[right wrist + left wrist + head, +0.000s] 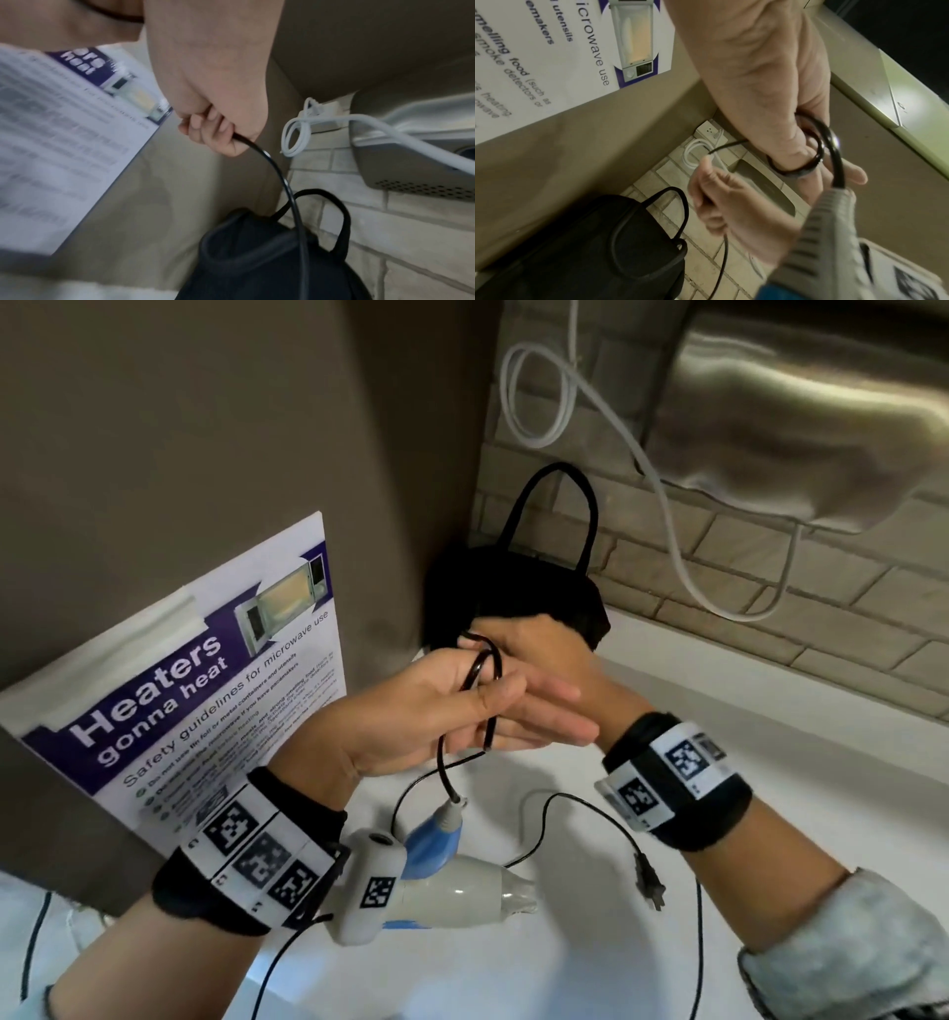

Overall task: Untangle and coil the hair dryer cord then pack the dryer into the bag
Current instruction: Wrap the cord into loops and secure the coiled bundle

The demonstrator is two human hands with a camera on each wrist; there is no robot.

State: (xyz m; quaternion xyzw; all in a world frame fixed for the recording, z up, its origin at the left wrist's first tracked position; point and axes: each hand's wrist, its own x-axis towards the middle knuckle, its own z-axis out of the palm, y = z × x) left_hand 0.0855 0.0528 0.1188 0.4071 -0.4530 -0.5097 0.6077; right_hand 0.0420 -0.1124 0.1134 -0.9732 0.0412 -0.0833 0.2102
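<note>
A white and blue hair dryer (pixel 426 880) dangles by its black cord (pixel 482 670) just below my left wrist; whether it touches the white counter (pixel 770 788) I cannot tell. My left hand (pixel 513 706) has loops of the cord round its fingers, with the thumb pinching them. Just behind it, my right hand (pixel 544 649) grips the cord (pixel 280 176) in curled fingers (pixel 213 132). The rest of the cord trails over the counter to the plug (pixel 649 880). The black bag (pixel 513 588) stands in the corner behind both hands, its handles up.
A microwave safety poster (pixel 195 690) is taped to the brown panel on the left. A steel wall unit (pixel 811 403) with a looped white cable (pixel 539 397) hangs on the brick wall above the counter. A wall socket (pixel 709 131) sits in the corner.
</note>
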